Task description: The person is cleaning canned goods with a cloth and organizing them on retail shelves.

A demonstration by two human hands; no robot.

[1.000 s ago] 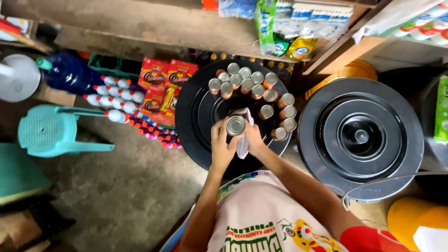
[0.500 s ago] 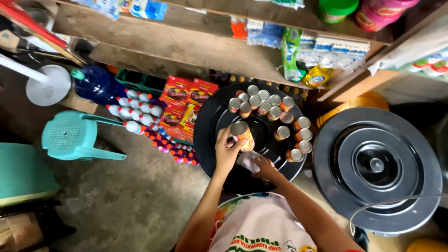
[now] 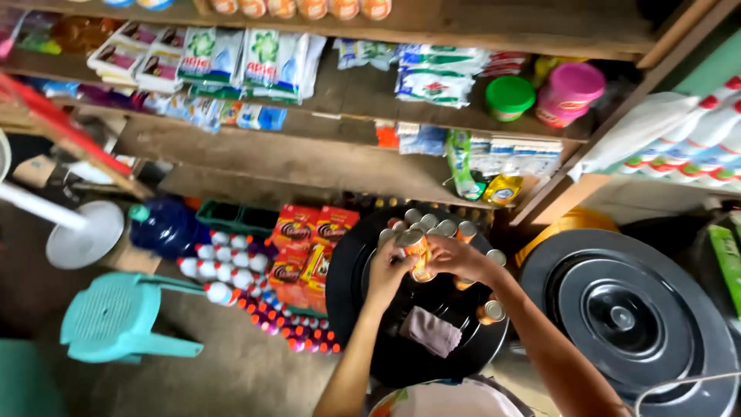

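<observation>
We see both hands closed around one orange can (image 3: pixel 417 253), left hand (image 3: pixel 388 274) and right hand (image 3: pixel 455 257) grasping it above the black round lid (image 3: pixel 351 289). Fingers hide most of its label. Red-orange boxes (image 3: pixel 309 247) sit just left of it

Cans (image 3: pixel 432 224) crowd the far rim of the round black lid (image 3: pixel 347 293), and a pink cloth (image 3: pixel 432 330) lies near its front (bare lid shows left of it). Red cartons (image 3: pixel 309 251) and small bottles (image 3: pixel 231 278) hem the left side; a second black lid (image 3: pixel 679 340) closes the right.
</observation>
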